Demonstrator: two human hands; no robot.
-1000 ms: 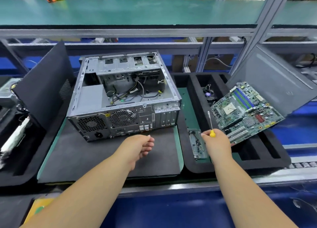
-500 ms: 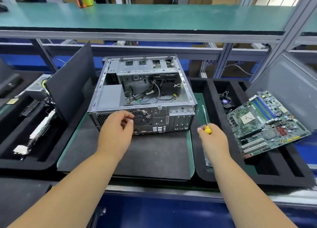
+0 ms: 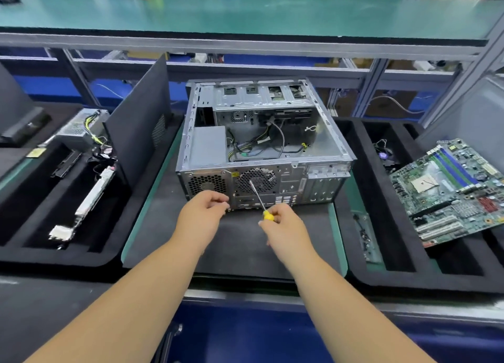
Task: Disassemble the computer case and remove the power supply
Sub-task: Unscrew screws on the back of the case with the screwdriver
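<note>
While I watch the head view, here is what I read off it:

case: computer case (image 3: 261, 144) lies on its side on the dark mat (image 3: 240, 242) at the middle of the bench, open side up, rear panel facing me.
power supply: grey power supply (image 3: 208, 147) sits inside the case at the near-left corner, its vent grille on the rear panel just above my left hand.
cables: loose cables (image 3: 261, 141) run across the case floor, right of the power supply.
rear fan grille: round fan grille (image 3: 256, 181) on the rear panel, right of the power supply vent.
left hand: left hand (image 3: 200, 216) is at the lower-left of the rear panel, fingers (image 3: 218, 200) curled with tips pinched together; whether they pinch something small I cannot tell.
right hand: right hand (image 3: 286, 227) grips the yellow handle of the screwdriver (image 3: 260, 199), fingers clamped round it.
screwdriver: shaft angles up and left, tip over the fan grille; touching or not, I cannot tell.
side panel: black side panel (image 3: 136, 125) stands tilted just left of the case.
left tray: black foam tray (image 3: 68, 256) holds a second power unit (image 3: 79, 129) with yellow wires and a long white part (image 3: 90, 201).
right tray: black foam tray (image 3: 395, 278) carries a green motherboard (image 3: 450, 191) lying tilted, and a small fan (image 3: 384, 154) behind it.
shelf: green-topped shelf (image 3: 245, 13) runs above the bench.
</note>
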